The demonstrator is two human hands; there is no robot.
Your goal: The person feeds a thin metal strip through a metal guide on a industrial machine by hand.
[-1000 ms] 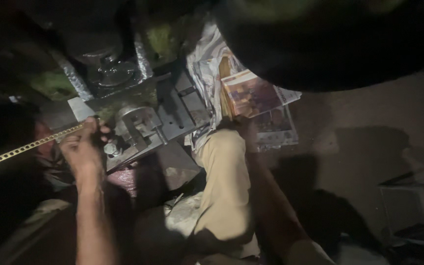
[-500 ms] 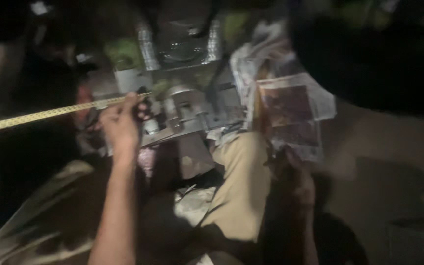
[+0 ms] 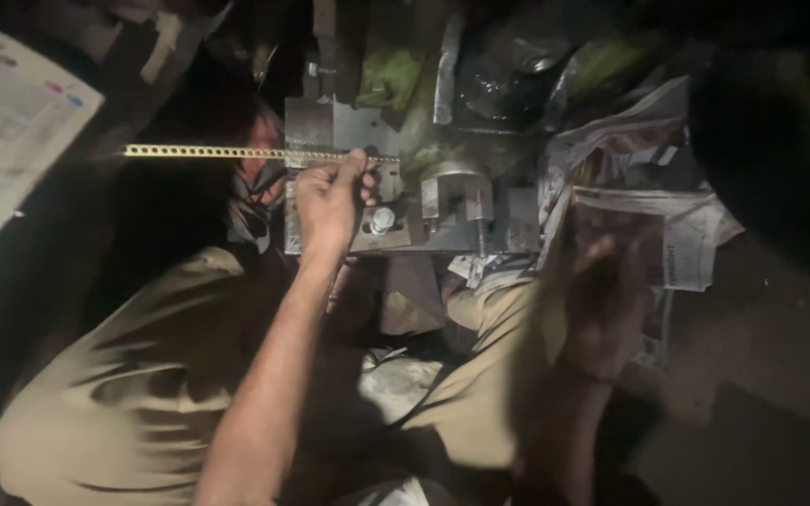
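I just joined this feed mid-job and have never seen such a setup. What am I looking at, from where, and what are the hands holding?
This is one camera worn on a person's head, looking down at their lap and hands in dim light. The left hand grips a long perforated metal strip that lies across a small grey metal press with bolts. The right hand, blurred, rests by some crumpled newspaper; whether it holds anything is unclear. A printed sheet lies at far left. The person sits in khaki trousers.
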